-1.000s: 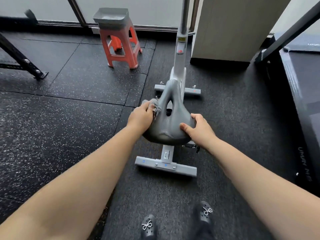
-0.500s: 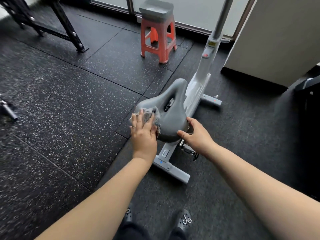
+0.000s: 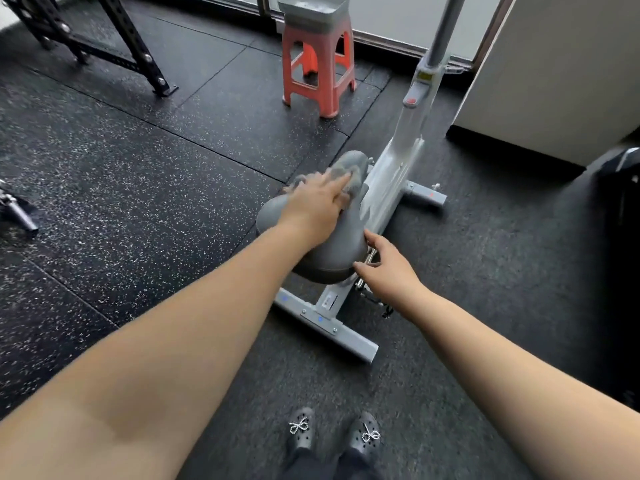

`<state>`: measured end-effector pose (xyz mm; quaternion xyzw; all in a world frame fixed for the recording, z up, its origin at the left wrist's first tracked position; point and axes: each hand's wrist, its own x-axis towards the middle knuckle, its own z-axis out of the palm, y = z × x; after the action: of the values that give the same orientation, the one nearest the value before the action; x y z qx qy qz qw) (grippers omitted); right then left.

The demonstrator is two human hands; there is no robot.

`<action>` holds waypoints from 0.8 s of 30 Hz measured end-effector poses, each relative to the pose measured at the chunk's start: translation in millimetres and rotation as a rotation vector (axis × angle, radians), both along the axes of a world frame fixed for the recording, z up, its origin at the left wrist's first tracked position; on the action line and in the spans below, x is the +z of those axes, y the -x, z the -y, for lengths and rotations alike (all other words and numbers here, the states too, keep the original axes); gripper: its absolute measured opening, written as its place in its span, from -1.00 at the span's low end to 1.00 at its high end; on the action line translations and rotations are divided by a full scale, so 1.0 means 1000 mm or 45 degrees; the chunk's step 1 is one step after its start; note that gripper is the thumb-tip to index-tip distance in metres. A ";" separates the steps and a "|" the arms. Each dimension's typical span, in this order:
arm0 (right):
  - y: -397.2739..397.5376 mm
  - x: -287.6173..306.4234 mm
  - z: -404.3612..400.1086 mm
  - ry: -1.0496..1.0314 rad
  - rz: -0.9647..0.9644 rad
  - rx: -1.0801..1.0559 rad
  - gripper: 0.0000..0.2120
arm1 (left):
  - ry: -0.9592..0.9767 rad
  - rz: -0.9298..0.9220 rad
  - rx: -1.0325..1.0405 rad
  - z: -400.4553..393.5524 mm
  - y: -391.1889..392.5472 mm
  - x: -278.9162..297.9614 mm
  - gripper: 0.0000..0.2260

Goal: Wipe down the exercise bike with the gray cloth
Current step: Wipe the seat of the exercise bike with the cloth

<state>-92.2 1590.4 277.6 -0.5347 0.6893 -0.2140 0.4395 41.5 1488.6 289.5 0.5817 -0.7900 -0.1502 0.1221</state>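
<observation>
Cloth (image 3: 346,174) under left fingers (image 3: 334,188) on saddle (image 3: 329,258)

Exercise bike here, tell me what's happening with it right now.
A person is wiping the exercise bike. The left hand presses the gray cloth with straight fingers onto the narrow front end of the saddle. The right hand steadies the saddle's wide rear edge, thumb and fingertips against it. An orange stool stands on the floor behind the bike. The frame and base do not appear to be under the cloth at this moment.
</observation>
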 end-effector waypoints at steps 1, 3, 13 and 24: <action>0.000 0.000 0.000 -0.014 0.005 -0.011 -0.37 | -0.047 0.111 -0.054 0.001 0.005 -0.008 -0.59; -0.001 0.002 -0.002 -0.027 0.010 -0.015 -0.37 | -0.012 0.204 -0.076 -0.010 0.004 -0.020 -0.58; 0.002 0.015 -0.001 -0.040 0.045 0.016 -0.39 | 0.019 0.204 -0.223 -0.076 -0.047 -0.013 -0.55; 0.022 0.008 -0.003 -0.068 0.107 -0.158 -0.40 | 0.016 0.189 -0.421 -0.057 -0.005 -0.014 -0.53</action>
<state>-114.6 1593.5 285.4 -0.4697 0.7075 -0.2446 0.4680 46.3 1545.8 275.4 0.4526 -0.8826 -0.1200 0.0407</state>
